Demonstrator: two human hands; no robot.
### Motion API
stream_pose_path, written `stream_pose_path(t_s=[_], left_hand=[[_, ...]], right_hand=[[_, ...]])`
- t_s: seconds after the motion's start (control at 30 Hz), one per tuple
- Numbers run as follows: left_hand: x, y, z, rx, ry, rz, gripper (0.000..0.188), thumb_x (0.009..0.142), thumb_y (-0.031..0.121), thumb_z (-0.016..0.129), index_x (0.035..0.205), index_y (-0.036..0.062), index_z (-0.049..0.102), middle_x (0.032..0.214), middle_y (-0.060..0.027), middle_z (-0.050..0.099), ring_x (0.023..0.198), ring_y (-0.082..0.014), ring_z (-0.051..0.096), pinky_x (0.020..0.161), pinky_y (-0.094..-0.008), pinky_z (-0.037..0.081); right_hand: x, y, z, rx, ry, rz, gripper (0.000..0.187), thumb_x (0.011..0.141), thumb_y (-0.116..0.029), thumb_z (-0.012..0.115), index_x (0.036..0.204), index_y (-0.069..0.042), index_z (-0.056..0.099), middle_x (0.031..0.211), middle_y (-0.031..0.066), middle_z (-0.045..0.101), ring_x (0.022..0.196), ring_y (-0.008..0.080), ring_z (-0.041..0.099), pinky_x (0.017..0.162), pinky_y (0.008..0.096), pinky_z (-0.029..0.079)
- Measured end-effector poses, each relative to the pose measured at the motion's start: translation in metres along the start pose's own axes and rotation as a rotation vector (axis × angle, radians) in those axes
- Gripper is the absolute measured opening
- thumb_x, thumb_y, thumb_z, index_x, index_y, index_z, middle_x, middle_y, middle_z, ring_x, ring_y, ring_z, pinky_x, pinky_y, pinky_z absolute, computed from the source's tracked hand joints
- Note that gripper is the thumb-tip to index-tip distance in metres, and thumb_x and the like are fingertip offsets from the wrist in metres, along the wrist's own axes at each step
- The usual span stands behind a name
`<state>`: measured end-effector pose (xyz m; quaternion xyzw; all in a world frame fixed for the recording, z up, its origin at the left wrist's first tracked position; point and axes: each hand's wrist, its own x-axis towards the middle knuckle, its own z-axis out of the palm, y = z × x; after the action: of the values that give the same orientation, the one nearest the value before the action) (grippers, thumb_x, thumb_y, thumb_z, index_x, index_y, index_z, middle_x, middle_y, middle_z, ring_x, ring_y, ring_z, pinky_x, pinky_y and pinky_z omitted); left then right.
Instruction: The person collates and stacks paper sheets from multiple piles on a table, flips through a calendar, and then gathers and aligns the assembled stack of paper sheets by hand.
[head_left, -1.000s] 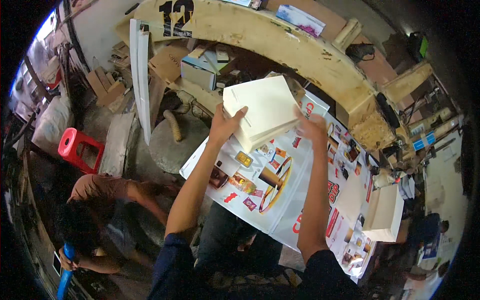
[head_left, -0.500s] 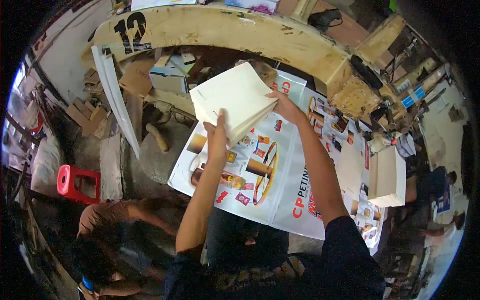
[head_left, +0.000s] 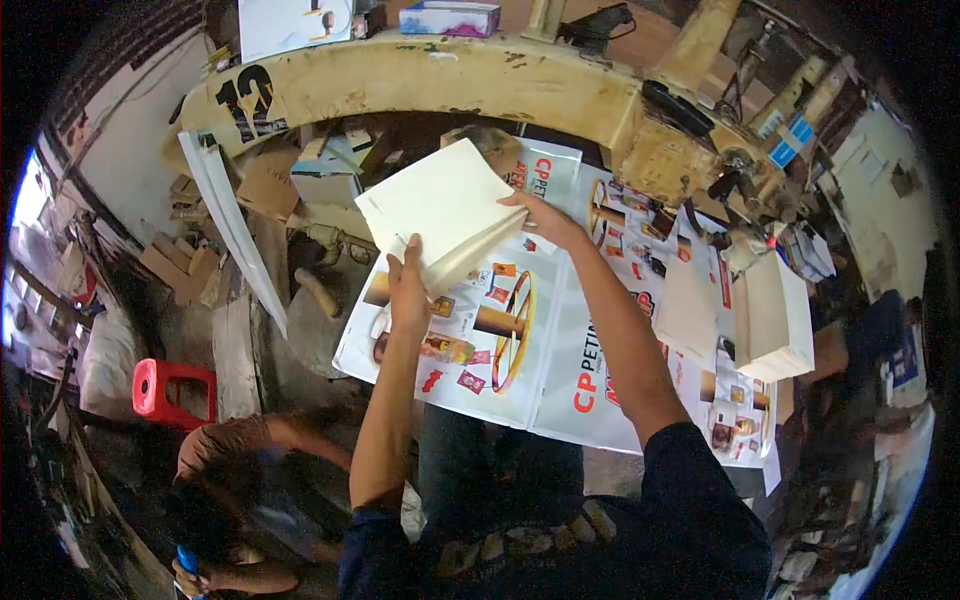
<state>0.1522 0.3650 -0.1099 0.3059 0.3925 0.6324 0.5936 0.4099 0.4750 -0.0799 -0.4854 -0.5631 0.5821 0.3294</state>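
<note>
A thick stack of cream paper sheets (head_left: 440, 200) is held up between my two hands, tilted above the table. My left hand (head_left: 408, 280) grips its near left edge, thumb lying on the top sheet. On the right corner, my right hand (head_left: 545, 218) pinches the sheets, and the layers fan slightly apart along the near right side. Underneath lies a glossy printed sheet (head_left: 560, 400) with pictures of packets and drinks, covering the table. The fingers under the stack are hidden.
Another tall cream paper stack (head_left: 775, 320) stands at the right, beside a flat cream sheet (head_left: 688, 305). A big curved yellowish machine frame (head_left: 420, 85) arches across the far side. At left are a red stool (head_left: 175, 392) and a crouching person (head_left: 225, 450) holding something blue.
The stack and both hands appear slightly further left and lower. The whole view has shifted a little. Both hands keep hold of the paper stack.
</note>
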Motion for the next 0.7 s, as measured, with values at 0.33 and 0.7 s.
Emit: stream_pose_path(t_s=[0.33, 0.7], left_hand=[[-0.136, -0.005, 0.011, 0.191, 0.172, 0.042, 0.091, 0.095, 0.048, 0.059, 0.152, -0.0060, 0.014, 0.153, -0.0218, 0.031, 0.140, -0.0271, 0.032, 0.114, -0.0370, 0.027], [-0.238, 0.045, -0.052, -0.201, 0.193, -0.084, 0.066, 0.100, 0.047, 0.047, 0.145, -0.0004, 0.035, 0.136, -0.0168, 0.051, 0.125, -0.0277, 0.053, 0.103, -0.0440, 0.046]], right_hand=[[-0.057, 0.013, 0.015, -0.172, -0.249, -0.065, 0.058, 0.083, -0.048, 0.066, 0.123, -0.006, 0.066, 0.123, 0.0072, 0.064, 0.111, 0.0157, 0.059, 0.102, 0.0312, 0.043], [-0.152, 0.024, 0.067, -0.327, -0.240, -0.033, 0.083, 0.088, -0.071, 0.051, 0.123, 0.003, 0.063, 0.115, 0.0159, 0.066, 0.110, 0.0263, 0.059, 0.097, 0.0362, 0.043]])
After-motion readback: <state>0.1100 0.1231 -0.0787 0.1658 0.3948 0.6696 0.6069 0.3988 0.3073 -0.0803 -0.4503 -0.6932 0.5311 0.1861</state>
